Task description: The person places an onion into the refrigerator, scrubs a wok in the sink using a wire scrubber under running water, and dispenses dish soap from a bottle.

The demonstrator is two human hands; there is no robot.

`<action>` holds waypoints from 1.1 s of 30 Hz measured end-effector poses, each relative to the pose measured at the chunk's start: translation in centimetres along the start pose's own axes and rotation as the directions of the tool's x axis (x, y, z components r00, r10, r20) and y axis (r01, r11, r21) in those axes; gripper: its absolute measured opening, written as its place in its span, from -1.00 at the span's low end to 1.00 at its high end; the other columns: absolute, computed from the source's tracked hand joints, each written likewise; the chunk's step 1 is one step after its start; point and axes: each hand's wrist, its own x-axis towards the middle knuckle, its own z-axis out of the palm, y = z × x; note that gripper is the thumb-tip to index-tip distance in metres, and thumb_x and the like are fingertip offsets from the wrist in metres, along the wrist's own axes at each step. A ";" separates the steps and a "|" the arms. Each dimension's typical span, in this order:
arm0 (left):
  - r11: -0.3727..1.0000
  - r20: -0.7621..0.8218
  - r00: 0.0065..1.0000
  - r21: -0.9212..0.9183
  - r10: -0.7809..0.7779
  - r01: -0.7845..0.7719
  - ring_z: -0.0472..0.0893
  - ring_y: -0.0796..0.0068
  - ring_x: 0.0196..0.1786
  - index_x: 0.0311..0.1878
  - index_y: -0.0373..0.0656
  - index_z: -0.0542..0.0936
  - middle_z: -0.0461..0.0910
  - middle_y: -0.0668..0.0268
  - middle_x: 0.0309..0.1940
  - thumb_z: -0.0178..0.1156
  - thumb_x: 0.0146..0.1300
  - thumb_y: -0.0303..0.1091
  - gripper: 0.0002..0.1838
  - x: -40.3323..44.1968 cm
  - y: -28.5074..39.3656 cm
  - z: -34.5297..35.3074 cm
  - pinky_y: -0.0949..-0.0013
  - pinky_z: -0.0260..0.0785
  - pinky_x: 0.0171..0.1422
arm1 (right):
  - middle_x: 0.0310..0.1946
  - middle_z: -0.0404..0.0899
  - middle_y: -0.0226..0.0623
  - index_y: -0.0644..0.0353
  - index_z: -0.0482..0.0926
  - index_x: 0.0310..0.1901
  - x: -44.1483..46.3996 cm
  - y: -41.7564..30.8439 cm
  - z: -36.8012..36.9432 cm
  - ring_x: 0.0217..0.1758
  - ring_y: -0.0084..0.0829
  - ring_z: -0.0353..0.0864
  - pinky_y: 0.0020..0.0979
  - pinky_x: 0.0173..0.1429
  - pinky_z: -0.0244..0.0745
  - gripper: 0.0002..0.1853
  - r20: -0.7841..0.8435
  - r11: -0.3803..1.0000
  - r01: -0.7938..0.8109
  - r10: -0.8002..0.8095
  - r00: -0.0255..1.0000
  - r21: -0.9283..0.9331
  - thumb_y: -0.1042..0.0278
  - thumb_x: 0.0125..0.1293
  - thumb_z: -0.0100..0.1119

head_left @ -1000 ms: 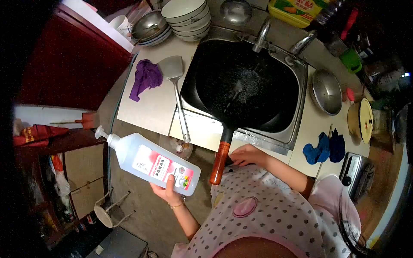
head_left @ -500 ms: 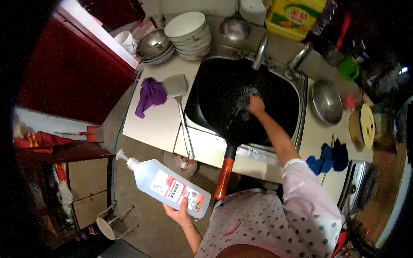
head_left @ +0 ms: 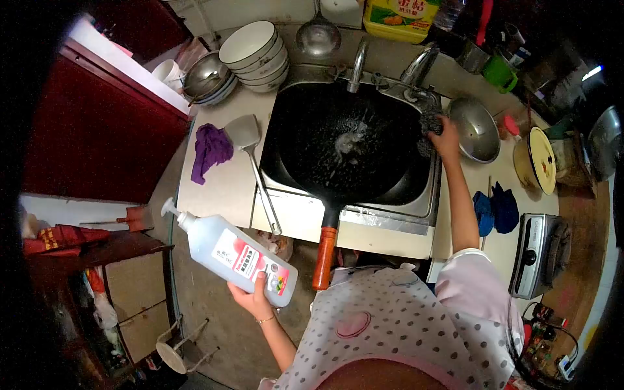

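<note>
My left hand (head_left: 252,299) is closed around the lower end of a large clear pump bottle of dish soap (head_left: 237,260), tilted with its pump to the upper left. At the right rim of the sink (head_left: 432,201), my right hand (head_left: 444,140) has its fingers on a dark grey scouring pad (head_left: 428,125). A black wok (head_left: 312,149) lies in the sink, with a whitish foamy patch and droplets inside. Its wooden handle (head_left: 324,260) sticks out over the front counter edge toward me.
Left of the sink lie a metal spatula (head_left: 257,166) and a purple cloth (head_left: 211,153), with stacked bowls (head_left: 253,58) behind. Two faucets (head_left: 357,65) stand at the back. On the right are a metal bowl (head_left: 476,130), a yellow lidded pot (head_left: 536,161) and blue cloths (head_left: 504,209).
My right hand has moved from inside the wok to the sink's right rim, where it touches the scouring pad. The left hand still holds the bottle. The view has shifted a little.
</note>
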 end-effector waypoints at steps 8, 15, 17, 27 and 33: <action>0.999 0.057 0.997 0.015 0.047 -0.048 0.41 0.47 -0.26 -0.13 -0.33 0.31 0.41 0.22 -0.28 0.21 -0.20 -0.49 -0.52 0.0 1.2 0.2 0.45 0.22 -0.10 | -0.65 0.47 -0.26 0.28 0.48 -0.47 -12.4 -6.0 -1.7 -0.58 -0.47 0.47 -0.50 -0.45 0.37 -0.80 0.582 0.543 -0.553 0.140 0.801 0.631 0.29 -0.03 0.03; 1.000 0.066 0.998 0.026 0.005 -0.007 0.44 0.46 -0.27 -0.15 -0.33 0.31 0.42 0.20 -0.28 0.18 -0.17 -0.52 -0.56 0.1 1.5 0.2 0.46 0.29 -0.15 | -0.15 0.37 -0.15 0.32 0.27 -0.07 -21.8 -13.8 0.9 -0.06 -0.35 0.37 -0.35 -0.02 0.32 -0.59 0.907 0.239 -0.951 -0.412 0.082 0.194 0.16 0.16 -0.12; 1.000 0.051 0.999 0.020 0.004 -0.005 0.46 0.45 -0.30 -0.15 -0.34 0.31 0.43 0.18 -0.29 0.16 -0.15 -0.52 -0.58 0.2 -0.2 -0.2 0.47 0.33 -0.20 | -0.10 0.33 -0.13 0.30 0.25 -0.06 -23.1 -14.7 3.9 -0.02 -0.31 0.33 -0.28 0.03 0.26 -0.58 0.906 0.075 -0.990 -0.416 0.078 0.120 0.13 0.17 -0.15; 0.993 0.184 0.978 0.053 0.093 -0.105 0.40 0.45 -0.24 -0.14 -0.34 0.30 0.42 0.21 -0.30 0.22 -0.20 -0.47 -0.52 3.0 -3.9 -3.3 0.42 0.21 -0.07 | -0.73 0.16 -0.54 0.07 0.22 -0.59 -25.7 -16.0 2.1 -0.64 -0.65 0.23 -0.58 -0.44 0.21 -0.83 0.837 -0.436 -0.831 -0.257 0.483 0.346 0.28 0.03 -0.05; 0.970 0.262 0.961 0.199 0.085 -0.140 0.41 0.45 -0.25 -0.16 -0.32 0.30 0.40 0.20 -0.27 0.23 -0.20 -0.44 -0.52 3.3 -2.7 -3.9 0.40 0.25 -0.11 | -0.73 0.21 -0.49 0.16 0.27 -0.51 -25.1 -13.3 -0.8 -0.70 -0.62 0.21 -0.55 -0.53 0.20 -0.89 0.890 -0.444 -0.823 -0.109 0.443 0.355 0.37 -0.01 -0.03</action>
